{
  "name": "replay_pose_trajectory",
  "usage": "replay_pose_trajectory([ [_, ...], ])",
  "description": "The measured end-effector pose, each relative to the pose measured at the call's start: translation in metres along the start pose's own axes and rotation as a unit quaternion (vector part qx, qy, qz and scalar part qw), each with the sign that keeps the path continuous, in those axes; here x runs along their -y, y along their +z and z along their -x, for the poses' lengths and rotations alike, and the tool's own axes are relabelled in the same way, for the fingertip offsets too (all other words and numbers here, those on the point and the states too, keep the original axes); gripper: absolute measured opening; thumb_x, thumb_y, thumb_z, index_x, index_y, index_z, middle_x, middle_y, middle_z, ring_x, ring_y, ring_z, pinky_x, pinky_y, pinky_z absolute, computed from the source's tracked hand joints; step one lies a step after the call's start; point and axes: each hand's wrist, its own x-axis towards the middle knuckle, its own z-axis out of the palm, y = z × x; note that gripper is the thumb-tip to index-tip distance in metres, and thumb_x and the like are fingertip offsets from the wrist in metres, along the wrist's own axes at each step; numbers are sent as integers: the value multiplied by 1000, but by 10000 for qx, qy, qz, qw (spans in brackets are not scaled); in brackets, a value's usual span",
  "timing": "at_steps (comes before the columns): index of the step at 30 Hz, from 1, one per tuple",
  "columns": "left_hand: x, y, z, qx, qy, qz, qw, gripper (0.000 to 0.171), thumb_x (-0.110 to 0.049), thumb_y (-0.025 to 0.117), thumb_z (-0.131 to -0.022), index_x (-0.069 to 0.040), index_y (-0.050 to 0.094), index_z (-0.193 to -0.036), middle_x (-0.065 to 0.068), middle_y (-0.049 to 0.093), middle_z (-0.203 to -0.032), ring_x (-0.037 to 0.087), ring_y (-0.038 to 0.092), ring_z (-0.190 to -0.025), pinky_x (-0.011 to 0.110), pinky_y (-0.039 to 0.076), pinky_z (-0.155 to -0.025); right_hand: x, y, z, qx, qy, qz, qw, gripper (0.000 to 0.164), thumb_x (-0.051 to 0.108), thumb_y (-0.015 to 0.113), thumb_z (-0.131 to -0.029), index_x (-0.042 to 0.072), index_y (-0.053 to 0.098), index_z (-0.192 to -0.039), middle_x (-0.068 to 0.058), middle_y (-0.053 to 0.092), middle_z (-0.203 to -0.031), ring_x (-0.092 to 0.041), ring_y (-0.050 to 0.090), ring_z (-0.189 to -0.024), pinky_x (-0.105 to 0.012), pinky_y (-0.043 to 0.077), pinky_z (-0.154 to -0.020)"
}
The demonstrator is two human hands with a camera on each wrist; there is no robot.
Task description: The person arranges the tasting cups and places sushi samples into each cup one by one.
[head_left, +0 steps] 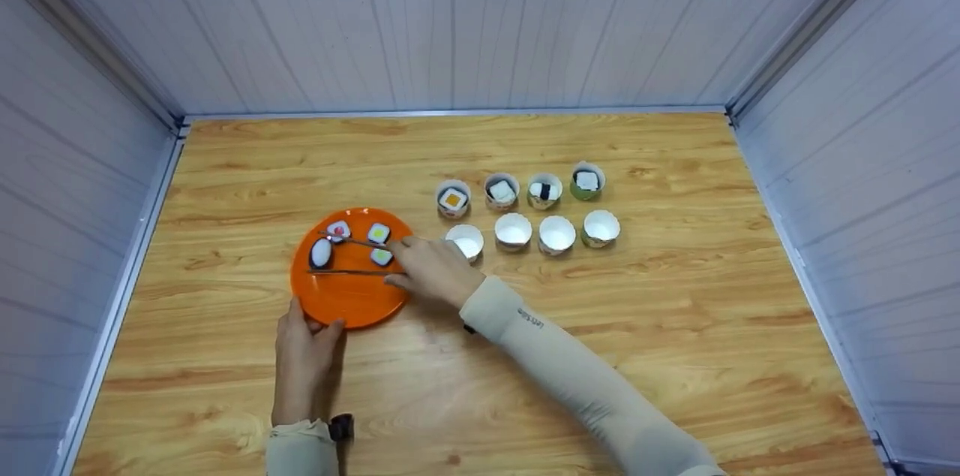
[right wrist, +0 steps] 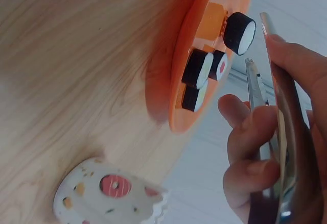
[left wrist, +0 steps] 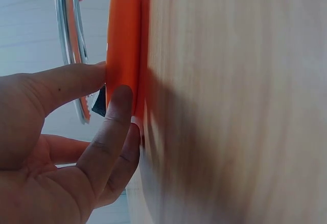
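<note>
My left hand pinches the near left rim of an orange plate, thumb on the upper side and fingers under the edge in the left wrist view. My right hand grips metal tongs over the plate. Their two arms are spread apart, with the tips on either side of an oval white-topped sushi roll wrapped in black. A sushi roll with a pink centre lies behind it. Toward the plate's right side are two sushi rolls with yellow-green centres, partly under the tongs and hand.
Several paper cups stand in two rows right of the plate. Back-row cups each hold a sushi piece; front-row cups show white insides, the leftmost partly behind my right hand. Pale panels enclose the wooden table at back and sides.
</note>
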Motion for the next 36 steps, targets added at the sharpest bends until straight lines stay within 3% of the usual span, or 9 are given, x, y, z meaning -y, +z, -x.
replay_pose_trajectory([
  [5,0,2,0,-22,122,0,9999,62,-9,65,-97,5,32,-147,24,40,-133,33,48,-113,48,45,-98,2,6,-4,168,108,123,9997,50,51,59,-98,12,62,-129,-2,64,-102,-16,60,-75,-32,50,-56],
  [12,4,2,1,-313,579,-178,9977,50,-8,68,-94,7,41,-134,24,46,-120,35,51,-103,46,44,-87,2,12,-3,224,152,286,9992,48,50,56,-100,13,62,-130,-1,65,-104,-19,65,-76,-34,52,-56],
  [24,2,1,0,-164,415,9,9990,48,-5,66,-95,4,41,-136,20,48,-124,30,51,-107,45,45,-92,-1,13,5,145,90,108,9998,45,48,55,-101,17,59,-133,0,64,-103,-15,59,-68,-32,50,-50],
  [31,3,1,1,-175,449,-34,9988,49,-6,66,-95,5,41,-136,20,45,-121,31,47,-105,44,42,-90,-8,3,22,123,237,-18,9996,48,48,54,-101,20,56,-140,0,64,-101,-15,55,-63,-32,46,-47],
  [36,3,0,1,-183,545,67,9983,46,-5,65,-95,4,42,-135,19,47,-122,30,48,-107,43,42,-92,-22,-7,47,-386,112,-96,9991,47,45,59,-100,15,60,-136,-2,66,-100,-18,60,-67,-34,48,-49],
])
